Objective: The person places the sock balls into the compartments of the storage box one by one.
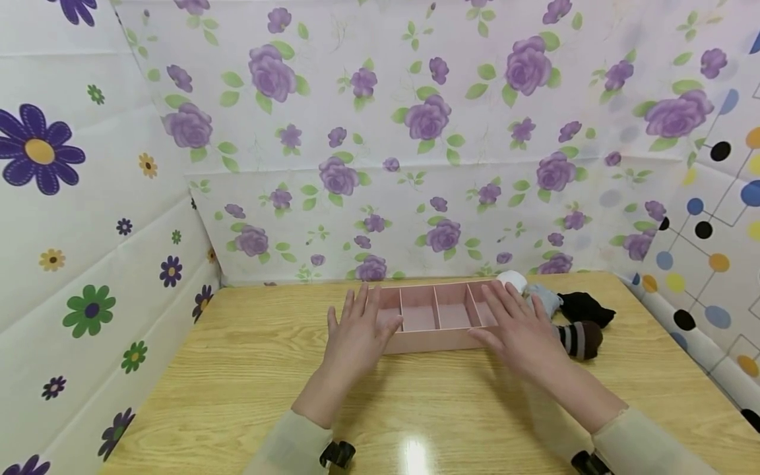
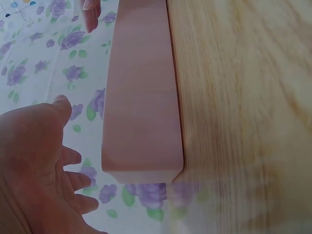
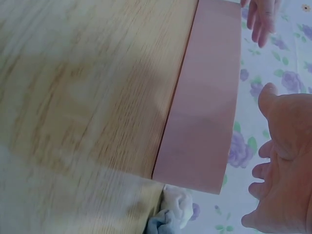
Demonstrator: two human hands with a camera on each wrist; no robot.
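The left grip [image 1: 355, 340] is a bare hand with straight, slightly parted fingers and nothing in its hold; the right grip [image 1: 525, 335] is spread the same way, also holding nothing. Both overlap the ends of a pink divided box [image 1: 420, 341] in the head view, hiding parts of its outer compartments; any further divider beneath them cannot be made out. The wrist views show each palm beside the box, cut off by the frame, and only its smooth, matte outer face, long and flat.

The box sits on the desk [image 1: 237, 376], towards its far edge. Just right of it lie soft fabric bundles: a white one [image 1: 512, 281], partly covered by fingers, a grey-blue one [image 1: 546, 300], a crumpled black one [image 1: 584, 309] and a rounded, striped brown-and-grey one [image 1: 580, 340], its left end hidden behind the hand.

Cream sleeves [image 1: 291, 443] run out of frame, as do black wrist devices [image 1: 337, 454]. The desk has glossy, pale wood grain; behind hangs a creased, rose-printed sheet [image 1: 380, 125].
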